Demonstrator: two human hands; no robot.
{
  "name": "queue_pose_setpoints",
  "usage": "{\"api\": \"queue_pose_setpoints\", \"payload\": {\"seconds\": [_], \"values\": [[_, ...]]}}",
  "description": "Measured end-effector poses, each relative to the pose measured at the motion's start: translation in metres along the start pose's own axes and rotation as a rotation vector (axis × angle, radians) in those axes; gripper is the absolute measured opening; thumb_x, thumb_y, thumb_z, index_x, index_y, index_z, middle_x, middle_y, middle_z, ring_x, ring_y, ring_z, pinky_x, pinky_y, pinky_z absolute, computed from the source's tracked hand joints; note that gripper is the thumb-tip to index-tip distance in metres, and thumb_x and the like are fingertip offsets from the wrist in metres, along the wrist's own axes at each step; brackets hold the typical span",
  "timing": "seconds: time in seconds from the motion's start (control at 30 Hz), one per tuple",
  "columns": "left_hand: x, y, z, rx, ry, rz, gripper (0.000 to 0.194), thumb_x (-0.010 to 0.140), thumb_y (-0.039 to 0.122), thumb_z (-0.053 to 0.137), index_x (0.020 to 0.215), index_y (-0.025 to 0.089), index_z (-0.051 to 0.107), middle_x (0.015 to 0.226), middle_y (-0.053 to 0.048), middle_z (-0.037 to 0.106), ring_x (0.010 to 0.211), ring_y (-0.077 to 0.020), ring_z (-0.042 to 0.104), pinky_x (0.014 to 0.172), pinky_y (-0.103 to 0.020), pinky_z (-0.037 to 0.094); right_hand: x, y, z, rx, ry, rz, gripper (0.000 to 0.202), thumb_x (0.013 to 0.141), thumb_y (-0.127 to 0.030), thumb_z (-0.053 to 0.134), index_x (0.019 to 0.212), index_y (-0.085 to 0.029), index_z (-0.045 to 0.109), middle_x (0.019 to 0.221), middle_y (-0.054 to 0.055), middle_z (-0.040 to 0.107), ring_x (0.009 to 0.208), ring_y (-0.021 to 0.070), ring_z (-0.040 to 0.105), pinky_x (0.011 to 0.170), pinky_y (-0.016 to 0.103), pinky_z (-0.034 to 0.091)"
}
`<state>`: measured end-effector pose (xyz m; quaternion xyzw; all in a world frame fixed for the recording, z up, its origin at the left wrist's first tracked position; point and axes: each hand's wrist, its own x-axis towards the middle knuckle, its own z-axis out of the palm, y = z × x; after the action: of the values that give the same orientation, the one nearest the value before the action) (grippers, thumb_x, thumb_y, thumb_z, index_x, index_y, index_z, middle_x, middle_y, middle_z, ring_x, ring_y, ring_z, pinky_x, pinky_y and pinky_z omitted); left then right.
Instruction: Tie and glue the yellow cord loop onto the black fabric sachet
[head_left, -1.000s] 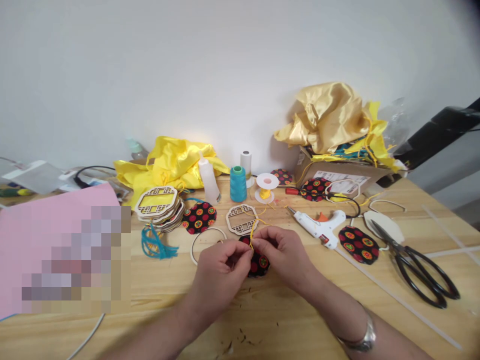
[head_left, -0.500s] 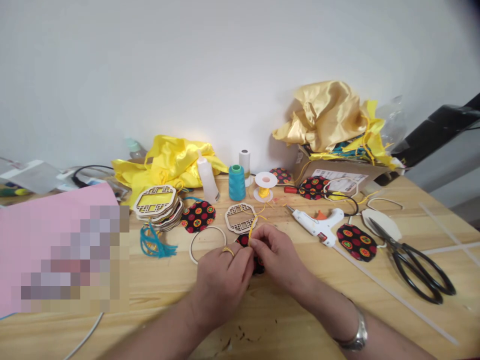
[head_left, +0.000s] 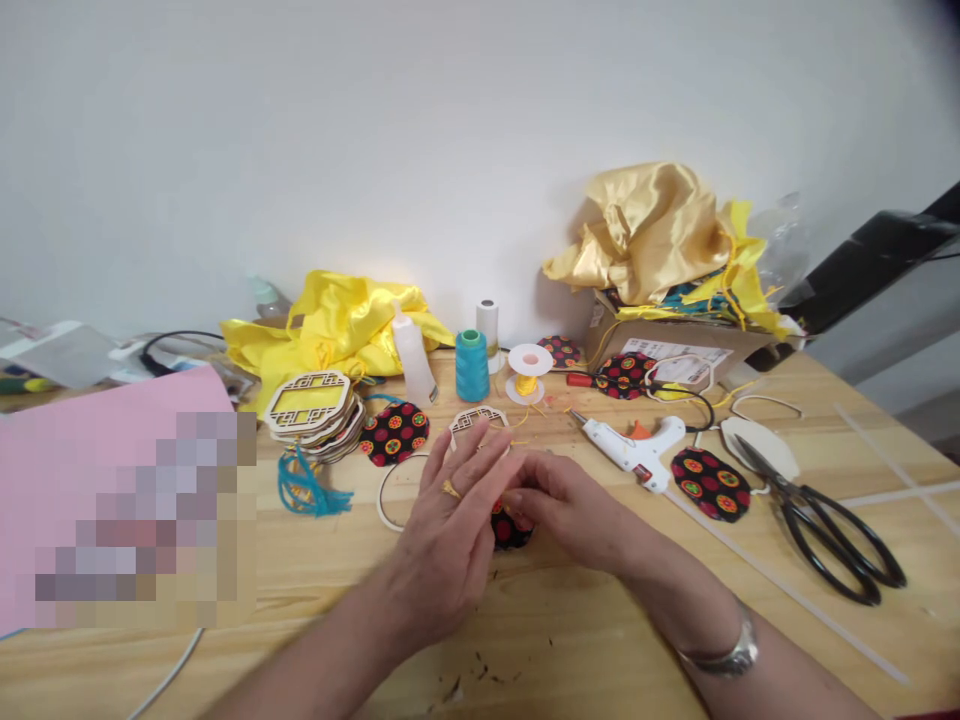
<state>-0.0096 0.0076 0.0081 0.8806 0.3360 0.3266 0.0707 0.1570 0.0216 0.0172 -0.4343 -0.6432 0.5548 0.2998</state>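
Note:
My left hand is open, its fingers stretched out and lying across the fingertips of my right hand. A ring sits on one of its fingers. My right hand is closed in a pinch, thumb against forefinger, on a yellow cord that is mostly hidden now. Below the fingers lies a round piece of black flowered fabric, partly covered by both hands. Just beyond them is a wooden lattice frame, half hidden by my left fingers. A thin wooden ring lies left of my left hand.
To the right are a white glue gun, black scissors and a fabric disc. Behind stand a blue thread cone, a cord spool and a bottle. Stacked lattice frames and a blue tassel are left.
My left hand has let go of its grip and straightened its fingers over the right hand. The upright yellow cord no longer shows. More of the flowered fabric is visible below.

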Motion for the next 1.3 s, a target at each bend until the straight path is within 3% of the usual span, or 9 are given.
{"api": "queue_pose_setpoints", "payload": {"seconds": [0.13,0.23,0.37,0.53,0.63,0.83,1.03,1.17,1.3], "values": [[0.0,0.0,-0.002,-0.003,-0.142,0.065,0.057,0.08,-0.001,0.037,0.134,0.011,0.027,0.133,-0.016,0.046,0.125,-0.0236,0.037,0.106,-0.059,0.008,-0.001,-0.001,-0.005,0.097,-0.201,-0.07,0.018,0.075,-0.007,0.044,0.084,-0.015,0.058,0.072,-0.002,0.054,0.064,0.0097,0.048,0.06,0.022,0.041],[-0.001,-0.001,-0.002,0.011,-0.14,0.085,0.05,0.083,0.004,0.039,0.132,0.01,0.032,0.122,-0.018,0.053,0.115,-0.0239,0.047,0.103,-0.053,0.026,-0.001,0.0,-0.008,0.032,-0.26,-0.049,0.018,0.073,-0.006,0.046,0.081,-0.015,0.059,0.073,-0.001,0.057,0.067,0.0103,0.05,0.063,0.022,0.041],[-0.004,-0.007,0.001,-0.065,-0.176,0.078,0.05,0.083,0.008,0.041,0.133,0.012,0.033,0.109,-0.016,0.058,0.1,-0.0236,0.054,0.084,-0.04,0.048,-0.001,-0.001,-0.012,-0.032,-0.28,0.003,0.02,0.072,-0.005,0.045,0.08,-0.015,0.061,0.073,-0.001,0.059,0.069,0.0106,0.052,0.065,0.021,0.042],[-0.007,-0.01,0.003,-0.142,-0.294,0.004,0.048,0.081,0.006,0.041,0.128,0.015,0.043,0.101,-0.011,0.06,0.091,-0.0208,0.054,0.078,-0.035,0.049,-0.002,-0.006,-0.019,-0.121,-0.234,0.061,0.017,0.07,-0.007,0.047,0.07,-0.014,0.061,0.063,-0.003,0.056,0.06,0.009,0.049,0.057,0.019,0.04],[-0.01,-0.009,0.005,-0.141,-0.287,-0.046,0.04,0.082,0.008,0.041,0.118,0.02,0.053,0.097,-0.008,0.062,0.087,-0.0202,0.055,0.076,-0.034,0.048,-0.001,-0.006,-0.021,-0.156,-0.204,0.116,0.014,0.068,-0.007,0.048,0.066,-0.014,0.061,0.056,-0.004,0.053,0.054,0.0078,0.044,0.049,0.017,0.035],[-0.011,-0.005,0.001,0.069,-0.272,0.155,0.031,0.082,0.003,0.042,0.11,0.007,0.055,0.094,-0.013,0.062,0.086,-0.022,0.055,0.078,-0.037,0.049,0.0,-0.001,-0.019,-0.136,-0.212,0.167,0.011,0.069,-0.011,0.05,0.062,-0.014,0.058,0.054,-0.005,0.05,0.051,0.0067,0.041,0.046,0.017,0.032],[-0.012,-0.004,-0.001,0.138,-0.241,0.153,0.027,0.083,0.007,0.042,0.106,0.009,0.057,0.085,-0.011,0.064,0.076,-0.0205,0.058,0.065,-0.033,0.051,-0.002,-0.002,-0.022,-0.075,-0.221,0.211,0.009,0.07,-0.015,0.052,0.064,-0.014,0.059,0.05,-0.005,0.048,0.046,0.0059,0.04,0.043,0.017,0.03],[-0.008,0.0,-0.001,0.014,-0.106,0.022,0.024,0.083,0.01,0.043,0.097,0.015,0.063,0.079,-0.007,0.065,0.069,-0.0169,0.059,0.06,-0.027,0.048,-0.003,-0.007,-0.021,0.054,-0.176,0.243,0.01,0.071,-0.017,0.055,0.062,-0.014,0.058,0.046,-0.006,0.046,0.043,0.0049,0.038,0.043,0.017,0.029],[0.005,0.009,-0.007,-0.273,-0.011,-0.381,0.019,0.081,0.016,0.051,0.083,0.019,0.07,0.068,-0.002,0.066,0.062,-0.0141,0.059,0.058,-0.023,0.045,-0.001,-0.009,-0.021,0.22,-0.112,0.211,0.016,0.077,-0.022,0.052,0.064,-0.014,0.056,0.051,-0.005,0.051,0.045,0.005,0.044,0.046,0.017,0.032]]}}
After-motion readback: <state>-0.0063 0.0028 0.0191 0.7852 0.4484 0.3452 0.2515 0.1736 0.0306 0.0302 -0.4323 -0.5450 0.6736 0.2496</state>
